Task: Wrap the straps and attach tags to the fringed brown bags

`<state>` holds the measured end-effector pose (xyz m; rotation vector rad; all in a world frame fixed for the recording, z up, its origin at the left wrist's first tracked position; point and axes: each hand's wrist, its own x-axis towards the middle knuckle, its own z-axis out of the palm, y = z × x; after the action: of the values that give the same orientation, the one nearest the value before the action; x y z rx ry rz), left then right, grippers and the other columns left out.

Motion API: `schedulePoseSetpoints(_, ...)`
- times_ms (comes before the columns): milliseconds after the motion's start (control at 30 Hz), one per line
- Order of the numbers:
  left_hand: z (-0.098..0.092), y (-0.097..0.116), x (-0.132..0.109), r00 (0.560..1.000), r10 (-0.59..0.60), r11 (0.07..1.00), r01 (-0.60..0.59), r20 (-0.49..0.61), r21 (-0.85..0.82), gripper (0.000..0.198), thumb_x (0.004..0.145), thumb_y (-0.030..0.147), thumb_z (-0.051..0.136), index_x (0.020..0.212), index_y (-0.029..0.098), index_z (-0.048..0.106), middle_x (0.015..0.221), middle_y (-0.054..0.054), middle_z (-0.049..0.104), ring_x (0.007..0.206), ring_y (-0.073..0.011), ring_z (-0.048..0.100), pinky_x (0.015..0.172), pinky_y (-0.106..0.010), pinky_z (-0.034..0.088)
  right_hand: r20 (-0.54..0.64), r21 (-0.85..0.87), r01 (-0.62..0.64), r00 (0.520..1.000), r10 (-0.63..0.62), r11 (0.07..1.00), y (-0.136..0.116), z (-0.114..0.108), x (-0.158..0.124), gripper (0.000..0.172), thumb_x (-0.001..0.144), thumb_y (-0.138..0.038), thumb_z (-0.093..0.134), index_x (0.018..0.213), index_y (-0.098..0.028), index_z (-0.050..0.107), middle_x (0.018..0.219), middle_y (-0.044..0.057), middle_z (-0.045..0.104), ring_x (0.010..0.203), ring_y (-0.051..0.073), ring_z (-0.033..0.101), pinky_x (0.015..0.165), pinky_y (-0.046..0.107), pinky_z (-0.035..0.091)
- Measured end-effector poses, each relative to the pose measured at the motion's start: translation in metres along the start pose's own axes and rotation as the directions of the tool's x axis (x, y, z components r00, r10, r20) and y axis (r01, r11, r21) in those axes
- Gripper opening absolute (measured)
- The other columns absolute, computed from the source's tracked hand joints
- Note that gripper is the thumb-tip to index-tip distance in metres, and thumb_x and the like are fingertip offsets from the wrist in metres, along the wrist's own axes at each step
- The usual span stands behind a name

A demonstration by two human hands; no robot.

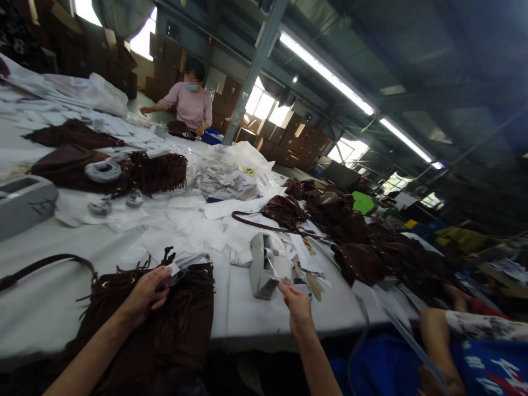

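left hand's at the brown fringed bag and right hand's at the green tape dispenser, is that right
Not quite: the head view shows that the tape dispenser is grey, not green. The left hand is at the brown fringed bag, and the right hand is at the dispenser.

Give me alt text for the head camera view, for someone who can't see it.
The left hand holds a small white piece over a fringed brown bag; the right hand is at a grey tape dispenser on a white table. More brown bags lie to the right, and a person in pink is across the table.
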<state>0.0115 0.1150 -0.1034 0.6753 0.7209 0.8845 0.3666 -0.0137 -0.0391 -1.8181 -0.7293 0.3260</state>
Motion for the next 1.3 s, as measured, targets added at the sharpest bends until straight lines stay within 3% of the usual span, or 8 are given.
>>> schedulePoseSetpoints(133, 0.001, 0.000, 0.000, 1.000, 0.000, 1.000, 0.000, -0.012, -0.010, 0.036, 0.073, 0.045, 0.068, 0.069, 0.016, 0.047, 0.058, 0.008, 0.042, 0.034, 0.0011, 0.023, 0.027, -0.011, 0.021, 0.055, -0.037, -0.063, 0.996, 0.065, 0.997, 0.019, 0.005, -0.017, 0.048, 0.061, -0.060, 0.066, 0.065, -0.012, 0.071, 0.065, 0.009, 0.068, 0.054, 0.016, 0.058, 0.049, 0.026, 0.044)
schedulePoseSetpoints(267, 0.000, 0.000, -0.001, 1.000, 0.001, 1.000, 0.000, -0.023, 0.017, 0.035, 0.073, 0.045, 0.068, 0.074, 0.016, 0.049, 0.061, 0.008, 0.044, 0.035, 0.0006, 0.024, 0.027, -0.011, 0.022, 0.088, -0.125, -0.029, 0.995, 0.040, 0.992, 0.024, 0.010, -0.017, 0.054, 0.063, -0.064, 0.061, 0.067, -0.011, 0.069, 0.052, 0.005, 0.061, 0.044, 0.015, 0.052, 0.043, 0.026, 0.040)
schedulePoseSetpoints(700, -0.001, -0.002, -0.002, 0.999, 0.027, 0.999, -0.028, 0.022, 0.027, 0.036, 0.071, 0.044, 0.071, 0.077, 0.019, 0.046, 0.058, 0.009, 0.044, 0.036, -0.0005, 0.025, 0.029, -0.011, 0.025, 0.092, -0.497, 0.202, 0.979, -0.180, 0.844, 0.001, 0.008, -0.015, 0.037, 0.077, -0.046, 0.049, 0.067, -0.018, 0.071, 0.066, 0.010, 0.070, 0.065, 0.026, 0.062, 0.065, 0.034, 0.041)
schedulePoseSetpoints(833, 0.000, -0.002, -0.004, 0.998, 0.040, 0.999, -0.041, 0.038, 0.019, 0.036, 0.068, 0.042, 0.072, 0.074, 0.018, 0.046, 0.057, 0.009, 0.043, 0.036, -0.0005, 0.025, 0.029, -0.012, 0.025, 0.101, -0.550, 0.230, 0.973, -0.209, 0.803, -0.001, 0.001, -0.013, 0.031, 0.073, -0.041, 0.051, 0.060, -0.019, 0.069, 0.063, 0.011, 0.070, 0.064, 0.026, 0.063, 0.063, 0.034, 0.041)
schedulePoseSetpoints(967, 0.003, -0.002, -0.004, 0.998, 0.049, 0.998, -0.049, 0.031, 0.026, 0.036, 0.067, 0.043, 0.072, 0.074, 0.018, 0.046, 0.056, 0.010, 0.041, 0.034, -0.0004, 0.025, 0.027, -0.012, 0.023, 0.089, -0.590, 0.219, 0.974, -0.206, 0.777, 0.000, -0.021, -0.025, 0.030, 0.068, -0.039, 0.055, 0.045, -0.022, 0.061, 0.049, 0.008, 0.063, 0.053, 0.025, 0.059, 0.055, 0.033, 0.041)
schedulePoseSetpoints(1100, 0.007, 0.001, -0.002, 0.996, 0.069, 0.995, -0.073, 0.055, 0.070, 0.036, 0.071, 0.045, 0.069, 0.074, 0.019, 0.045, 0.057, 0.010, 0.040, 0.033, -0.0003, 0.025, 0.027, -0.013, 0.023, 0.194, -0.508, 0.243, 0.967, -0.166, 0.826, -0.014, -0.018, -0.051, 0.029, 0.073, -0.045, 0.056, 0.063, -0.021, 0.069, 0.059, 0.005, 0.066, 0.058, 0.023, 0.060, 0.058, 0.031, 0.044)
schedulePoseSetpoints(1167, 0.008, 0.002, -0.002, 0.992, 0.090, 0.990, -0.098, 0.087, 0.100, 0.036, 0.072, 0.046, 0.067, 0.074, 0.019, 0.044, 0.057, 0.010, 0.039, 0.034, -0.0005, 0.026, 0.029, -0.013, 0.025, 0.369, -0.362, 0.271, 0.920, -0.130, 0.892, -0.033, 0.004, -0.066, 0.031, 0.074, -0.048, 0.058, 0.071, -0.019, 0.069, 0.064, 0.004, 0.066, 0.061, 0.020, 0.059, 0.059, 0.029, 0.044)
schedulePoseSetpoints(1300, 0.006, 0.000, -0.002, 0.986, 0.135, 0.960, -0.154, 0.096, 0.232, 0.035, 0.075, 0.049, 0.063, 0.076, 0.020, 0.044, 0.053, 0.011, 0.036, 0.032, -0.0020, 0.028, 0.030, -0.014, 0.025, 0.673, -0.048, 0.237, 0.726, -0.144, 0.970, -0.081, 0.071, -0.099, 0.032, 0.081, -0.047, 0.058, 0.079, -0.016, 0.067, 0.065, 0.001, 0.060, 0.058, 0.014, 0.052, 0.055, 0.024, 0.041)
